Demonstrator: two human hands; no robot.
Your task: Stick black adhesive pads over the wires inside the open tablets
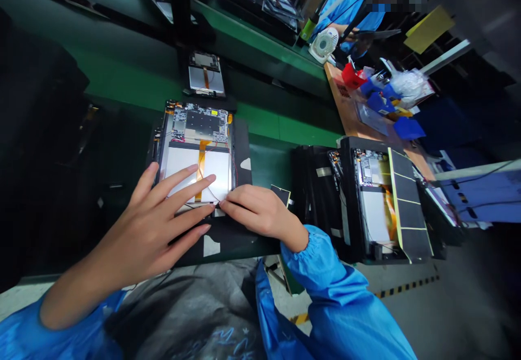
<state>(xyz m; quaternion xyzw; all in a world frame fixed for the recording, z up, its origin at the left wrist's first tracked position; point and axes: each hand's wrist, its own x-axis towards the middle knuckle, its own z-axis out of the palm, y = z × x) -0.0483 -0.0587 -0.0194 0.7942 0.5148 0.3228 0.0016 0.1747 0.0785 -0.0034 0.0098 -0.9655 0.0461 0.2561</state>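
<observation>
Open tablet (pixel 195 153), back off: circuit board (pixel 199 124) at top, white panel (pixel 189 167) below, crossed by orange ribbon (pixel 200 170). Lies on black mat (pixel 243 153), on green table (pixel 260 121).

Left hand (pixel 142 229): grip open, fingers spread across the panel, holding nothing visible. Right hand (pixel 254 213): fingers curled at the tablet's lower edge; hold cannot be told.

Also on table: second open tablet (pixel 205 73), farther along; more open tablets (pixel 372 202) to the right.

Beyond: wooden table (pixel 340 96) with blue bins (pixel 380 103), red holder (pixel 353 76), white fan (pixel 323 45). Co-worker (pixel 354 7) in blue smock. Below: grey floor (pixel 407 305), striped yellow-black tape (pixel 407 285).
</observation>
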